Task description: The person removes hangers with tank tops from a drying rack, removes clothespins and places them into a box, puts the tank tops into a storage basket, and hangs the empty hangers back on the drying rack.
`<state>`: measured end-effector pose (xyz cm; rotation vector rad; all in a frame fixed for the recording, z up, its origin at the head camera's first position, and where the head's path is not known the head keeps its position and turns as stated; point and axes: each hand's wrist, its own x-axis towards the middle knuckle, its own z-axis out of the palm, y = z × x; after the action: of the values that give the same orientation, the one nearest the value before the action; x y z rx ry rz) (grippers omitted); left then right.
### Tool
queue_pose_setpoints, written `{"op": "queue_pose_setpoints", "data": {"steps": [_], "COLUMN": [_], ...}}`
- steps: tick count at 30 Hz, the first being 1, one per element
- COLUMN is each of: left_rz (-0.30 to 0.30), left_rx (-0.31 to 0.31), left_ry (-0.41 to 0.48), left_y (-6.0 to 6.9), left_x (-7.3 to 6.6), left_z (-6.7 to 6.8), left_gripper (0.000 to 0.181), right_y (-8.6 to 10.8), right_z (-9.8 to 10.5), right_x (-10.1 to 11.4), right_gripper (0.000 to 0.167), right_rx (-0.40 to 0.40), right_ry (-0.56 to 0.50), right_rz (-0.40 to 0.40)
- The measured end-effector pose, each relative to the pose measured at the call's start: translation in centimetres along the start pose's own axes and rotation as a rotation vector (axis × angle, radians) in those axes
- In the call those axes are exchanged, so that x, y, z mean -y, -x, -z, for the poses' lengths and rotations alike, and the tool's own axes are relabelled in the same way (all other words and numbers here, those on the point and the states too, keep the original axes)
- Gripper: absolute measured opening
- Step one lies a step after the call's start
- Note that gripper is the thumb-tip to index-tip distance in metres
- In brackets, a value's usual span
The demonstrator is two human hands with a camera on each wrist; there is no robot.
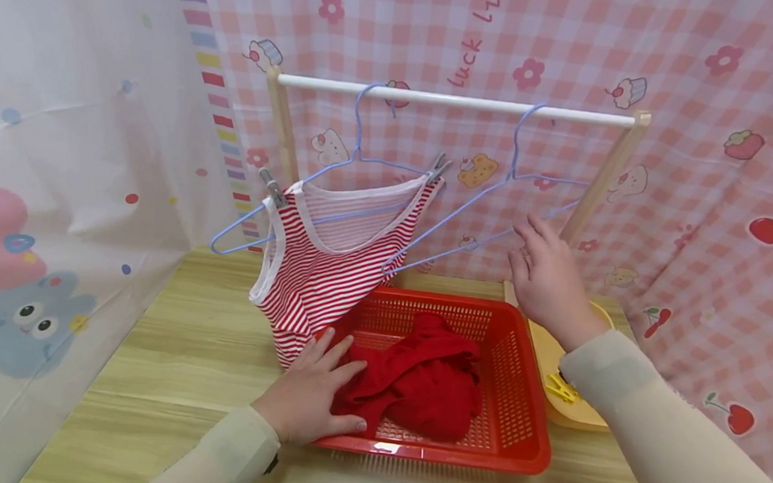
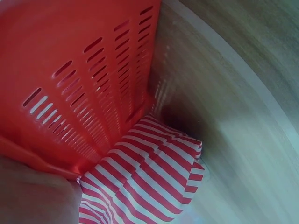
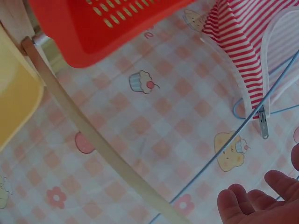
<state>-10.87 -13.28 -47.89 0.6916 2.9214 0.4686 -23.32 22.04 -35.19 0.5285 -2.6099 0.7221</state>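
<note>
My left hand [image 1: 311,393], fingers spread, is at the near left corner of a red plastic basket [image 1: 526,401], over its rim and beside a crumpled red garment [image 1: 433,387]. A red-and-white striped tank top [image 1: 337,279] hangs from a blue hanger [image 1: 238,242], fixed by a grey clothespin [image 1: 272,187] at each shoulder; its lower part drops by the basket's left side. In the left wrist view, the striped hem [image 2: 145,172] lies against the basket wall [image 2: 103,70]. My right hand [image 1: 548,283] is raised near a second, bare blue hanger [image 1: 459,209], fingers loosely bent and holding nothing.
Both hangers hook over the white rail [image 1: 450,100] of a small wooden-post rack [image 1: 606,174]. Right of the basket is a yellow tray [image 1: 541,346] with yellow clothespins [image 1: 561,388], partly behind my right forearm. A patterned curtain [image 1: 401,33] stands behind.
</note>
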Motion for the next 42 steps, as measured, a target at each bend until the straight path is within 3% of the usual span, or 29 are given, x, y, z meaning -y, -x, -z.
{"op": "queue_pose_setpoints", "data": {"steps": [4,11,25,34,42], "left_rz": [0.005,0.004,0.011,-0.019,-0.061], "left_rx": [0.000,-0.014,-0.087,-0.211,-0.378], "left_ry": [0.018,0.017,0.000,-0.024,-0.015], "left_y": [0.0,0.1,0.2,0.6,0.8], "left_x": [0.1,0.3,1.1,1.5,1.8], "left_z": [0.1,0.3,1.7,3.5,5.0], "left_gripper": [0.081,0.080,0.077,0.071,0.060], "right_y": [0.9,2.8,6.0,7.3,8.7], "right_z": [-0.5,-1.4,-2.8,-3.4,-4.2], "right_x": [-0.4,-1.0,-2.4,-2.9,-3.5], "right_gripper": [0.043,0.048,0.048,0.056,0.060], "right_rx": [0.015,0.137,0.201,0.274,0.312], "right_ry": [0.004,0.004,0.027,0.039,0.055], "right_rz": [0.001,-0.045,-0.130,-0.189,-0.219]}}
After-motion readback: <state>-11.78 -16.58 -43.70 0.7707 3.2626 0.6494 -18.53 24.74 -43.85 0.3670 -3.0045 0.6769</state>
